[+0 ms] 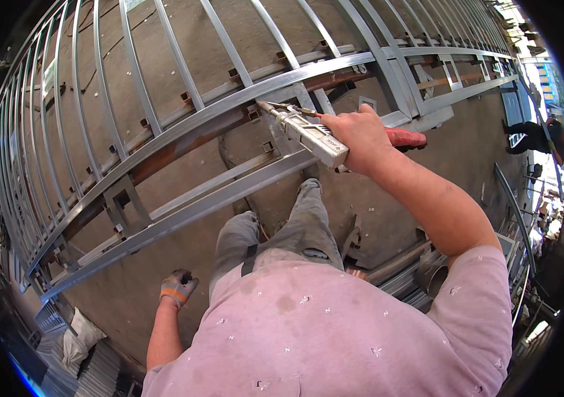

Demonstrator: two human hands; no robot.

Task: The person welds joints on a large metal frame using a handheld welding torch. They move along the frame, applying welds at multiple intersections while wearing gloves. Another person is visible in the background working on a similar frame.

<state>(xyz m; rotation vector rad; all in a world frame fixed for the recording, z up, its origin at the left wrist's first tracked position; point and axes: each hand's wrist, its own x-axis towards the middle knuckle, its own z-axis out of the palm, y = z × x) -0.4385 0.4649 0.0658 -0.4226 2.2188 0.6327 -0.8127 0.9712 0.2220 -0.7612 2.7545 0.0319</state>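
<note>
Bare right hand (363, 137) wrapped round long white boxy tool with red handle (308, 137), tip by near edge of silver barred metal frame's (282, 77) long rail; contact unclear. Orange-grey gloved left hand (179, 288) half-curled, contents unclear. Likely lining up; next needs steady tip.

The frame (206, 117) is smooth, shiny metal, the red handle (406, 137) looks like glossy plastic, and the shirt (335, 324) and trousers (239, 238) are matt cloth.
</note>
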